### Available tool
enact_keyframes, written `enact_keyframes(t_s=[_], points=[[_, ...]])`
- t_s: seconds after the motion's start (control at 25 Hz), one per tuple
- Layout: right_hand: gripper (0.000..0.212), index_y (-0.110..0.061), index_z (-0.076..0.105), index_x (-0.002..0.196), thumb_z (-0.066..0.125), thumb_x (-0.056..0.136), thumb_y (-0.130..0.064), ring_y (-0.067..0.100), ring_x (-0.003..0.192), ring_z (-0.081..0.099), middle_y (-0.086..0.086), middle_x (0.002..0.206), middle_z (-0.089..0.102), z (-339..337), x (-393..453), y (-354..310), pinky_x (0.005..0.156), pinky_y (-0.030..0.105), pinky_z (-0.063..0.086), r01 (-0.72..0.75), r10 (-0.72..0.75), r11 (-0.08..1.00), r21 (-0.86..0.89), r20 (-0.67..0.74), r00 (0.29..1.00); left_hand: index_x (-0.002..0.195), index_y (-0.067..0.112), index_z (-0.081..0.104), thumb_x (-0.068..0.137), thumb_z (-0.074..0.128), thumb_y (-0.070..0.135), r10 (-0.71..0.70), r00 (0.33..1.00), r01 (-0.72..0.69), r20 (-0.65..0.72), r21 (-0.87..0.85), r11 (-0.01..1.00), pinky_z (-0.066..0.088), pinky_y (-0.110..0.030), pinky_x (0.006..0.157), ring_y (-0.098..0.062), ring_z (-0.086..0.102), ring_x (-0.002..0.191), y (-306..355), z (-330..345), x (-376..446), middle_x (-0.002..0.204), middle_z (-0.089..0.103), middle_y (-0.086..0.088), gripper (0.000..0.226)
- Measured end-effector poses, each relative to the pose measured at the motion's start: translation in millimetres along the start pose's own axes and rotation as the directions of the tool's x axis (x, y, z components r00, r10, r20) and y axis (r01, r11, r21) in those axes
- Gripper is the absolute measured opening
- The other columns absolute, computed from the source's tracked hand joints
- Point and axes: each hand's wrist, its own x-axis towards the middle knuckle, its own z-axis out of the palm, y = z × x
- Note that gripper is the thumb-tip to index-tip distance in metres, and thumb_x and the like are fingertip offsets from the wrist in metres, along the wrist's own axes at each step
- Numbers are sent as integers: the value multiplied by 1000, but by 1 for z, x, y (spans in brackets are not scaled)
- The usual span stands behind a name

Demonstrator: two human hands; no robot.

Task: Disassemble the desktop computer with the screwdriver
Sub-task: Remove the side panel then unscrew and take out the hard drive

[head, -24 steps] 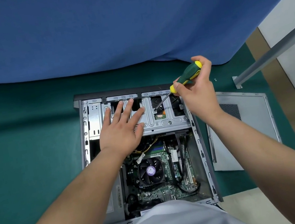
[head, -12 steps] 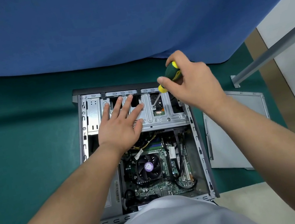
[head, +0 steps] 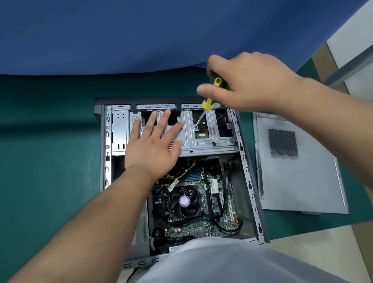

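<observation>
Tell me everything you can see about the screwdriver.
The screwdriver has a green and yellow handle and a thin bare metal shaft. The right hand grips the handle, hiding most of it. It tilts down and leftward, its tip set on a screw in the silver drive cage of the open computer case.

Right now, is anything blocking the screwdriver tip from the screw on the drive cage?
Nothing visible does. The screwdriver shaft runs straight to the screw, and the left hand lies flat on the drive cage, clear to its left.

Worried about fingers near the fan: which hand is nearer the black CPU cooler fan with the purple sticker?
Left. The left hand lies just above the fan; the right hand is farther up-right.
</observation>
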Motion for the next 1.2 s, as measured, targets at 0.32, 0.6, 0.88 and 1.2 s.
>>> enact_keyframes(t_s=[0.32,0.6,0.88,1.2], points=[[42,-22,44,100,28,99,-61,32,66,44,3,71,48,0,-5,-5,55,33,33,-70,68,996,-46,-45,997,159,51,8,100,-1,63,3,1000,-3,-4,-6,1000,-9,-53,125,-18,-5,159,0,-2,-1,172,-3,10,62],[35,-25,38,106,33,99,-59,29,62,42,3,74,50,1,-7,-8,54,35,34,-71,71,997,28,-9,997,159,51,8,99,-2,63,5,1000,-5,-2,-15,1000,-7,-53,125,-19,-4,159,1,-3,-1,172,-3,9,62],[36,-25,38,116,38,98,-56,30,70,48,2,82,53,3,-13,-5,56,35,36,-61,61,988,139,7,998,159,51,9,100,0,63,15,1000,-15,-5,-10,1000,-6,-53,125,-19,-3,160,0,-3,-1,172,-2,9,61],[36,-22,42,127,45,94,-36,32,91,55,5,113,56,7,-17,-3,78,42,46,-67,55,960,273,50,997,164,19,-3,85,7,91,94,989,-98,112,30,995,-9,-65,120,-23,-14,158,13,-2,-1,171,-12,-6,107]])
